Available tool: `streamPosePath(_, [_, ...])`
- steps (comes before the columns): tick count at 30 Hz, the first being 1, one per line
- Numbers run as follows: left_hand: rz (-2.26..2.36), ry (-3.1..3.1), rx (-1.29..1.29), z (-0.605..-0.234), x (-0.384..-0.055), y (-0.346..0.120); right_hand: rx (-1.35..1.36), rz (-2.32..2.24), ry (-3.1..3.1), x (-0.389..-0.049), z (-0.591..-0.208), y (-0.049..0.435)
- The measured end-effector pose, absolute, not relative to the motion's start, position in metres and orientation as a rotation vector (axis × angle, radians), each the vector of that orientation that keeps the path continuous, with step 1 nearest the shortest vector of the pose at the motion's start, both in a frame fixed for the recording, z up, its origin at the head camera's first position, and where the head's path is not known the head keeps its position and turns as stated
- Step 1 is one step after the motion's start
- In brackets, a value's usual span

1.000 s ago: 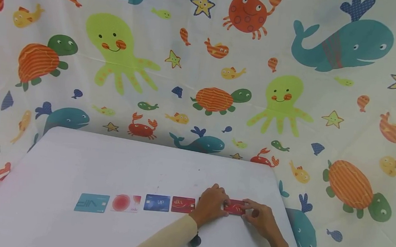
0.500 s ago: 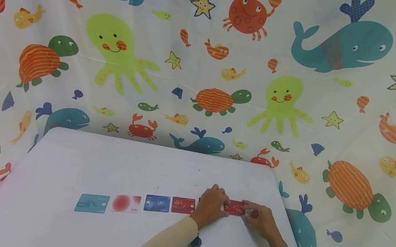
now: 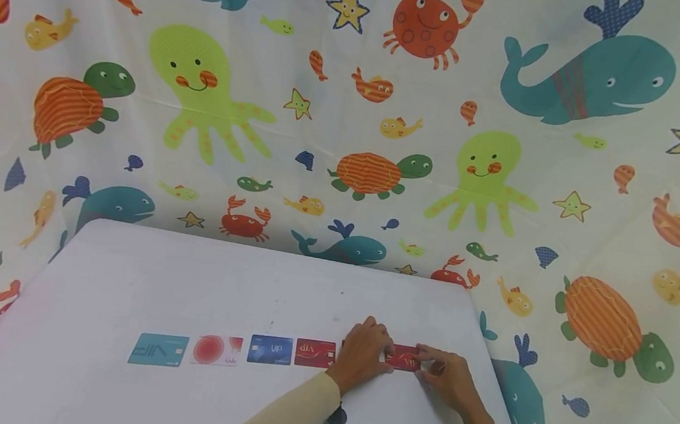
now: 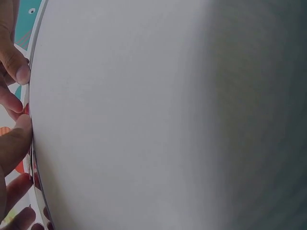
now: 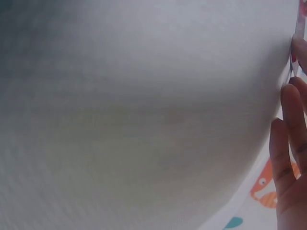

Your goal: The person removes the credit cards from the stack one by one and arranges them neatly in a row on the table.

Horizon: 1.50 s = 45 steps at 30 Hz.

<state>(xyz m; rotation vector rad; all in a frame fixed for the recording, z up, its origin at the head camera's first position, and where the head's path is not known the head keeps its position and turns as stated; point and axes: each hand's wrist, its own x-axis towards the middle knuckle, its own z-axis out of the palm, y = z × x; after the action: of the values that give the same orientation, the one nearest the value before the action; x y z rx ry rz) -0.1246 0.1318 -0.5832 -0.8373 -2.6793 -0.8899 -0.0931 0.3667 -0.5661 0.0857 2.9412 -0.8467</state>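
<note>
A row of plastic cards lies across the white table in the head view. At its right end, both hands hold a red VIP card (image 3: pixel 402 358) flat on the tabletop. My left hand (image 3: pixel 362 352) has its thumb and finger at the card's left end. At the opposite end, my right hand (image 3: pixel 449 379) has its thumb and index finger on the card. Under the left hand a sliver of something dark red shows, mostly hidden. Left of that hand lies another red VIP card (image 3: pixel 315 353). The wrist views show mostly blurred tabletop, with fingers at the edges.
Farther left in the row are a blue VIP card (image 3: pixel 270 350), a white-pink card (image 3: pixel 216 350) and a teal card (image 3: pixel 159 350). The white table (image 3: pixel 184 272) ends at the back against a curtain (image 3: pixel 344 53) printed with sea animals.
</note>
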Motion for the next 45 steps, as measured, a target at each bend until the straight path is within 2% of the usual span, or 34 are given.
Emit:
streamPosePath(18, [-0.752,-2.623,-0.854,-0.584,-0.126,0.126,0.169,-0.795,3.014,-0.09,-0.56,0.361])
streamPosePath(33, [-0.426,-2.632,-0.881,-0.581,-0.131,0.103,0.086,-0.615,3.164,-0.095,-0.552,0.343])
streamPosePath(45, [-0.507,-2.635,-0.806,-0.586,-0.14,0.075,0.06,-0.39,3.21,-0.104,-0.546,0.314])
